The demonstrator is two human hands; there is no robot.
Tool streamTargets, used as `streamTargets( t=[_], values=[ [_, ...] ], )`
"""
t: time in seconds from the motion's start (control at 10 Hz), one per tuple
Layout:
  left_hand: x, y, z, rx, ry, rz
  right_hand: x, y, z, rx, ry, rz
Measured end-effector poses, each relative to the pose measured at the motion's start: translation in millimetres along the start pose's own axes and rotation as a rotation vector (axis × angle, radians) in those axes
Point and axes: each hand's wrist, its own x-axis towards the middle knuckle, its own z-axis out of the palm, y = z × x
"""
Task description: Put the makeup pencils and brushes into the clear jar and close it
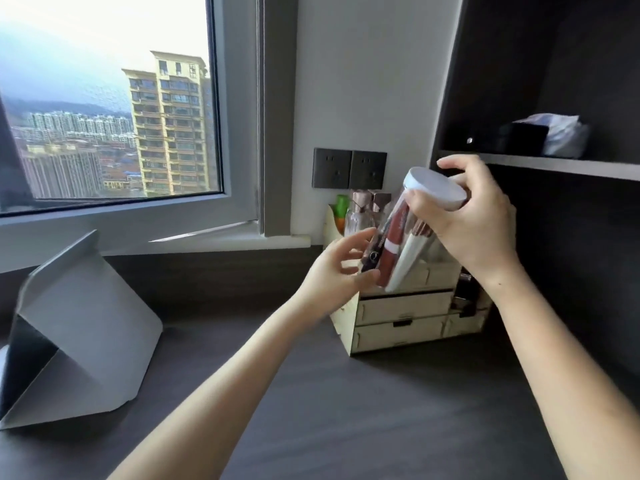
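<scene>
The jar [398, 244] is held tilted in the air above the dark desk [311, 393], in front of a pale wooden organiser [401, 320]; its white lid [434, 188] is on, and red and white makeup sticks show through its wall. The right hand [474, 223] grips the lid with curled fingers; the left hand [337, 271] cups the jar's base, fingers spread around it.

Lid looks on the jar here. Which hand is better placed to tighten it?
Right. The right hand already wraps the white lid, while the left hand supports the tilted clear jar lower down.
</scene>
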Motion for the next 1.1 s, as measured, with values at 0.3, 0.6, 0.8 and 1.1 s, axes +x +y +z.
streamTargets(
  t=[0.3,0.6,0.8,1.1],
  values=[
    [64.7,17.0,39.1,-0.061,0.021,-0.086,35.4,51.4,22.1,-0.184,0.047,-0.119],
    [83.0,-1.7,45.3,0.000,-0.013,-0.206,45.4,87.5,47.3,-0.205,-0.123,0.031],
    [90.0,-4.8,42.5,0.102,-0.014,-0.243,55.3,85.0,62.6,-0.266,-0.238,0.058],
    [86.7,-2.0,29.3,0.004,0.005,-0.268,52.7,82.2,65.0,-0.450,-0.207,0.015]
  ],
)
